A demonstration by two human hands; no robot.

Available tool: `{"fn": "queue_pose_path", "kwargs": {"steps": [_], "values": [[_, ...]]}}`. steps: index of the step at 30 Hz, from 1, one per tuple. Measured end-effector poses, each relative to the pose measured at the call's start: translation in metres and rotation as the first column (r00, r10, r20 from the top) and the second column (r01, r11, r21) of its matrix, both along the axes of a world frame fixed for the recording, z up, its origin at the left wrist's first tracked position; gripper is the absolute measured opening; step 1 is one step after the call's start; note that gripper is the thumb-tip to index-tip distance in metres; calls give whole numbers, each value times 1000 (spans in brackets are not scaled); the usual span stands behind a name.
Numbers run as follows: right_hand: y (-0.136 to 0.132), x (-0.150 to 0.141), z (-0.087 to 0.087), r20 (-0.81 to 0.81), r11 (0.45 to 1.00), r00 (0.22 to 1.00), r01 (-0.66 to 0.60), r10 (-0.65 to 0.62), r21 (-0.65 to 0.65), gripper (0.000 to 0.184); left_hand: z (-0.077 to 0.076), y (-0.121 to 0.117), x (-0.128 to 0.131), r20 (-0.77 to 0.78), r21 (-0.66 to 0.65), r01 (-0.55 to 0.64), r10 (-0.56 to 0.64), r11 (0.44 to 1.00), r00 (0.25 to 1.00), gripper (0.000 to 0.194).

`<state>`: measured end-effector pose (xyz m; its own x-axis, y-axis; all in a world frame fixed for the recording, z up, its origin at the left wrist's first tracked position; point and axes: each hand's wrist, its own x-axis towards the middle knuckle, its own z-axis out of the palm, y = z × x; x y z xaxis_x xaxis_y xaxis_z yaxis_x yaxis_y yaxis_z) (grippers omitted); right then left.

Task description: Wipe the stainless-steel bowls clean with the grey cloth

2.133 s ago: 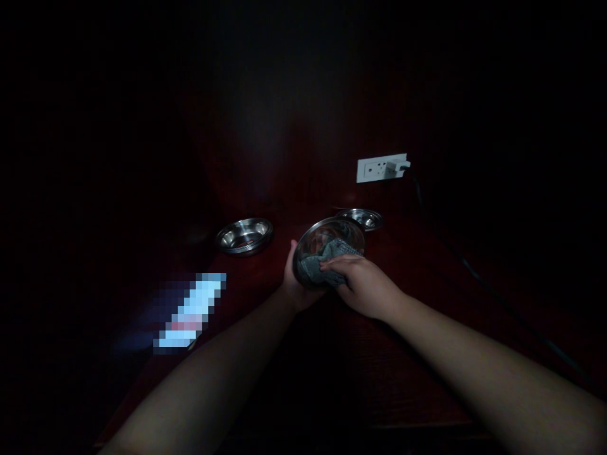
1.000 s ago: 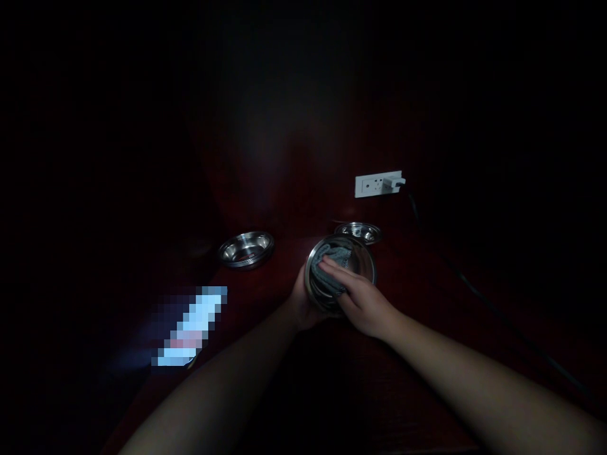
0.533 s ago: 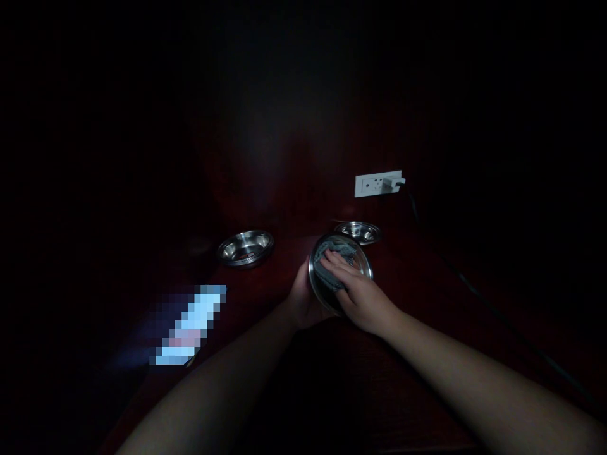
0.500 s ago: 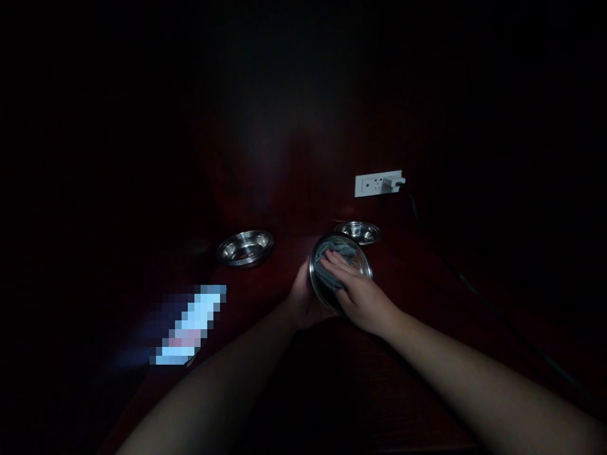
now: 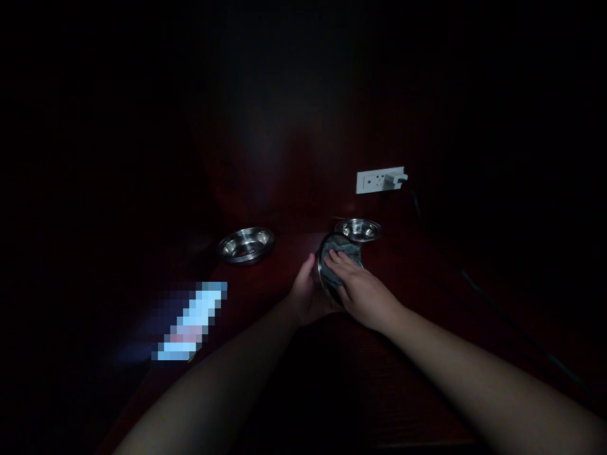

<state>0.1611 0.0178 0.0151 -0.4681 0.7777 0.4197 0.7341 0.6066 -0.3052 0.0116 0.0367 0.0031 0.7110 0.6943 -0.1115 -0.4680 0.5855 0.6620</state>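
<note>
Scene very dark; only the centre is lit. Dark red wooden tabletop [image 5: 284, 265].

Left hand [image 5: 307, 297]: wrapped around the outside of a steel bowl [image 5: 327, 281], thumb up along its near rim, fingers hidden behind it. The bowl is held clear of the tabletop and tipped steeply on edge, its opening turned toward the right hand.

Right hand [image 5: 363, 294]: fingers flat and together, pressing a grey cloth [image 5: 348, 253] into the bowl's inside. The cloth shows only above the fingertips; the rest is covered by the hand. Whether the thumb pinches the cloth cannot be told.

Surroundings: a second steel bowl [image 5: 359, 229] sits upright on the tabletop just behind the held one. A third steel bowl [image 5: 245, 244] sits upright to the left, well apart from both hands. A white power strip [image 5: 377, 181] lies farther back on the right, with a white plug [image 5: 396, 179] in it and a dark cable [image 5: 474, 287] running off toward the near right. A pixelated bright patch [image 5: 190, 322] lies at the near left.
</note>
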Motion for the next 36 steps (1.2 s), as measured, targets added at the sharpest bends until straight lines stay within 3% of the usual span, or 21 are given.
{"fn": "queue_pose_path", "kwargs": {"steps": [12, 16, 21, 25, 29, 36], "values": [[-13, -1, 18, 194, 985, 966, 173, -171, 7, 44, -1, 1, 5, 35, 18, -49, 48, 999, 998, 72], [-17, 0, 24, 271, 975, 942, 219, -199, -47, 30, -2, 0, 5, -15, -3, -99, 99, 995, 995, 70], [-17, 2, 27, 308, 966, 926, 249, -218, -64, 29, -1, 0, 5, -62, -31, -113, 111, 993, 992, 72], [-15, 3, 28, 247, 980, 954, 188, -168, -60, 28, 1, 0, 4, 1, -35, -67, 67, 997, 998, 77], [-15, 5, 28, 92, 994, 995, 35, -25, -107, 21, 1, 1, 3, 21, -44, -52, 53, 998, 998, 81], [-15, 6, 25, -74, 983, 990, -130, 121, -129, 17, 1, 2, 3, 11, -71, -78, 79, 994, 997, 81]]}}
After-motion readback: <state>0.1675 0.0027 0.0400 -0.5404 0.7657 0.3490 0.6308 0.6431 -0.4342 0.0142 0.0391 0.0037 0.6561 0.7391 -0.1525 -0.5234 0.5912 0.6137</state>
